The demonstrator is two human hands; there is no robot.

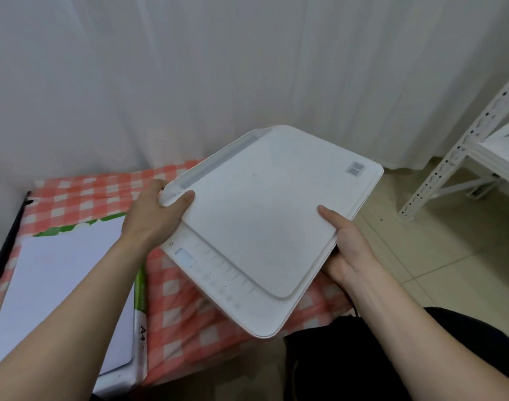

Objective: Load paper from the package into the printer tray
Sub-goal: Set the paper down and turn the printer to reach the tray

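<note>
A flat white printer (pixel 264 224) is turned at an angle over the right end of the table, its lid closed and its button strip facing me. My left hand (pixel 154 212) grips its left rear corner, thumb on top. My right hand (pixel 345 250) holds its right front edge, thumb on the lid and fingers underneath. An opened package of A4 paper (pixel 70 287), green and white, lies on the table to the left with the white sheets exposed. The printer's tray is closed or hidden.
The table carries a red-and-white checked cloth (pixel 183 314). White curtains (pixel 189 68) hang close behind it. A white metal shelf rack (pixel 461 151) stands on the tiled floor at the right. A dark edge (pixel 7 241) runs along the table's left side.
</note>
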